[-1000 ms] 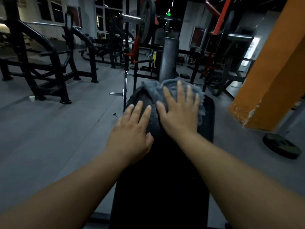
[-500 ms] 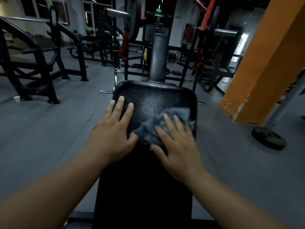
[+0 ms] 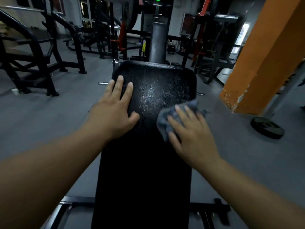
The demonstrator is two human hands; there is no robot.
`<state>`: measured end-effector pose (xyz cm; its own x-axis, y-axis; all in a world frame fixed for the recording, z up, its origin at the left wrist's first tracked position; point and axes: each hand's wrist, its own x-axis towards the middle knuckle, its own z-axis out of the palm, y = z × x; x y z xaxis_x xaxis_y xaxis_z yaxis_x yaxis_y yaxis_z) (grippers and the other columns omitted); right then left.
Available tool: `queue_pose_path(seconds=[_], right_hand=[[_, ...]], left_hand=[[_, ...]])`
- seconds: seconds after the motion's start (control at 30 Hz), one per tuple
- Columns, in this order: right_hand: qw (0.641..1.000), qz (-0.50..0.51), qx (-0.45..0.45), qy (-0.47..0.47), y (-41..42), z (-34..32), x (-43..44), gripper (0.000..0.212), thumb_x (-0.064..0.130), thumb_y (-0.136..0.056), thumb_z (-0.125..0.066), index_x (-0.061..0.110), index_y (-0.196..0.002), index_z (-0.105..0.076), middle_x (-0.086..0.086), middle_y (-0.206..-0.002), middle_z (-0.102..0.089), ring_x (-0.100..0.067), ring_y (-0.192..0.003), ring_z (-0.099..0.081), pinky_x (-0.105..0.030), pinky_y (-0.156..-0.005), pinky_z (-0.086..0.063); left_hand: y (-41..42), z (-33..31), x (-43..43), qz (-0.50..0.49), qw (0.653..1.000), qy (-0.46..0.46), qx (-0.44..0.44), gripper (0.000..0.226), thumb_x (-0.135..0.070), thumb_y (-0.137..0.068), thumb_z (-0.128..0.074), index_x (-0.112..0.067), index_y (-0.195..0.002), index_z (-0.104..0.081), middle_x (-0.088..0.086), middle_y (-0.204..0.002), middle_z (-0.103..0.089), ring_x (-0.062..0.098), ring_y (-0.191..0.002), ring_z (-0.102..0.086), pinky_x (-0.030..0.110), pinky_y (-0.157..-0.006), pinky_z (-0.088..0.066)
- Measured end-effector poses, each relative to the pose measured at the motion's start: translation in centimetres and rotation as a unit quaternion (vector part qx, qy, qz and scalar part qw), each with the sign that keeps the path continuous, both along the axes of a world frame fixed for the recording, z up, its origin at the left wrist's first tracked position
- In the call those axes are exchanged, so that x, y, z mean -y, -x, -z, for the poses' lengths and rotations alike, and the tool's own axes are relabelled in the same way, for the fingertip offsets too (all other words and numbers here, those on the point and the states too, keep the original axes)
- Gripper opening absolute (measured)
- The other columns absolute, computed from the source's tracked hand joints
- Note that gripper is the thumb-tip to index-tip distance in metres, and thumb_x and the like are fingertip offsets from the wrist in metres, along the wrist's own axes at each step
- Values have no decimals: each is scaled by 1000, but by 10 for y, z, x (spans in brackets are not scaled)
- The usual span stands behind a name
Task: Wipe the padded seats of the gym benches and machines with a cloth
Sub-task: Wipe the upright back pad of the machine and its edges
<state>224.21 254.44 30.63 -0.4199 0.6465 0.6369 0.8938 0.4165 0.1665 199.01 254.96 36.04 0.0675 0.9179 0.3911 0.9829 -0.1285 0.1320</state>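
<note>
—Wiping well? Right hand (image 3: 191, 131) flat, fingers straight, pressing grey cloth (image 3: 162, 121) at right edge of bench pad (image 3: 156, 83)
—Left hand (image 3: 113, 113) flat, released, braces left edge; I'd use even pressure, overlapping strokes toward near end

L hand (image 3: 115, 109), R hand (image 3: 191, 131) flat

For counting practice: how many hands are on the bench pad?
2: left hand flat on the pad, left side; right hand pressing a cloth at its right edge.
</note>
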Motion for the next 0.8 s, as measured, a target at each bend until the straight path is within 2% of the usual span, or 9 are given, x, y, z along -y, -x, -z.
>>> queue_pose_path(seconds=[0.1, 0.23, 0.3, 0.37, 0.47, 0.53, 0.63, 0.7, 0.8], right_hand=[[996, 50, -70, 19, 51, -7, -6, 54, 49, -96, -40, 29, -145, -50, -10, -159, -35, -37, -147, -29, -53, -117, -23], [997, -43, 53, 37, 30, 43, 41, 48, 37, -96, -46, 27, -142, -55, -7, -158, -38, -34, -145, -34, -51, -112, -33], [995, -52, 80, 39, 2, 42, 41, 48, 33, -95, -47, 22, -141, -56, -10, -157, -40, -35, -143, -39, -51, -107, -41], [999, 11, 45, 28, -2, 23, 25, 48, 31, -97, -44, 17, -142, -54, -14, -157, -38, -38, -142, -38, -50, -106, -42], [998, 52, -39, 17, 41, 9, 9, 51, 26, -97, -44, 15, -146, -50, -15, -159, -35, -37, -146, -32, -51, -115, -32], [999, 3, -31, 18, 63, 37, 32, 50, 19, -92, -48, 14, -141, -54, -13, -158, -38, -36, -145, -34, -49, -112, -33], [994, -77, 23, 74, 46, 86, 85, 49, 14, -91, -47, 15, -140, -57, -9, -158, -38, -32, -144, -37, -49, -107, -40], [995, -74, -31, 59, 24, 89, 79, 47, 10, -92, -45, 12, -137, -58, -11, -156, -40, -33, -143, -39, -52, -105, -44], [987, 6, -159, 10, 36, 54, 37, 48, 8, -92, -51, 8, -139, -54, -18, -158, -34, -38, -146, -30, -55, -114, -33]], left_hand=[[-2, 4, -4, -9, 1000, -2, 12, 85, -51, -91, -44, -28, -159, 3, 1, -166, 17, 20, -152, 14, 48, -118, -23], [-3, 10, -8, -2, 1000, -15, 16, 87, -51, -89, -45, -26, -159, 0, 5, -166, 14, 25, -153, 12, 50, -120, -20], [-3, 11, -7, -4, 1000, -18, 17, 86, -52, -89, -43, -26, -159, 1, 5, -166, 14, 25, -153, 12, 50, -119, -20], [-2, 11, -7, -1, 1000, -19, 16, 86, -53, -89, -41, -26, -159, 2, 5, -166, 14, 25, -152, 12, 49, -120, -19], [1, 14, -10, 11, 1000, -22, 9, 87, -56, -90, -41, -25, -159, 2, 7, -166, 14, 27, -152, 13, 48, -123, -14], [2, 17, -12, 9, 1000, -23, 8, 89, -59, -88, -40, -25, -159, 1, 8, -166, 14, 27, -152, 12, 48, -124, -11], [0, 16, -12, 0, 1000, -18, 7, 91, -62, -84, -36, -28, -159, 3, 5, -166, 16, 25, -152, 13, 50, -123, -14], [-1, 15, -10, -8, 1000, -8, 7, 89, -59, -88, -40, -27, -159, 3, 5, -166, 16, 25, -152, 13, 50, -123, -13], [-4, 15, -7, -18, 1000, -16, 7, 87, -53, -90, -44, -27, -159, 3, 4, -166, 16, 24, -152, 13, 49, -123, -13]])
